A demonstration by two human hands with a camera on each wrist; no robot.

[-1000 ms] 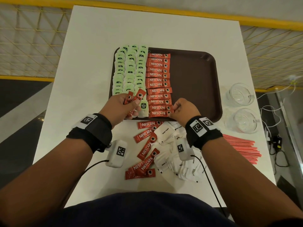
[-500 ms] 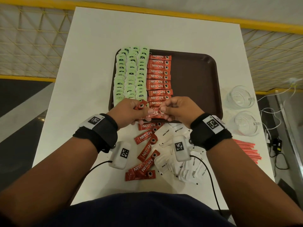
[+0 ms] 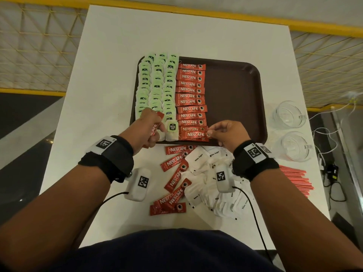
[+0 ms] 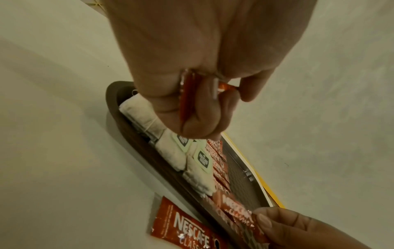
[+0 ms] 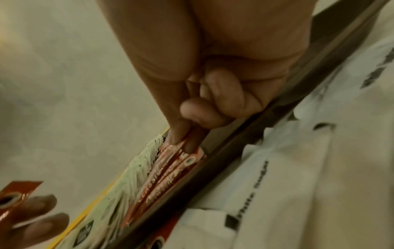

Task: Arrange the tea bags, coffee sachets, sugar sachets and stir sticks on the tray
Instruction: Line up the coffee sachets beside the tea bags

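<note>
- The brown tray [image 3: 235,91] sits on a white table [image 3: 110,55], its left part filled with three rows of green-tagged tea bags [image 3: 157,85] and, just beside them, a column of red coffee sachets [image 3: 190,95].
- The right hand [image 3: 227,134] is at the near end of that column, thumb and forefinger pinching the right end of the nearest coffee sachet [image 3: 193,135], which lies flat inside the tray's near rim and overlaps the one behind it (the wrist view shows the other fingers curled into the palm).
- The left hand [image 3: 147,126] is closed around a small bundle of spare coffee sachets [image 3: 155,128]; they stick out of the fist at both ends, above the tray's near left corner, just left of the nearest tea bag [image 3: 172,131].
- On the table, between the tray and the person, loose coffee sachets [image 3: 174,173] lie scattered at mixed angles, touching a heap of white sugar sachets [image 3: 216,193] to their right.
- Red stir sticks [image 3: 294,179] lie in a bundle near the table's right edge, partly hidden by the right wrist.
- Two clear glass cups [image 3: 288,130] stand right of the tray (one behind the other).
</note>
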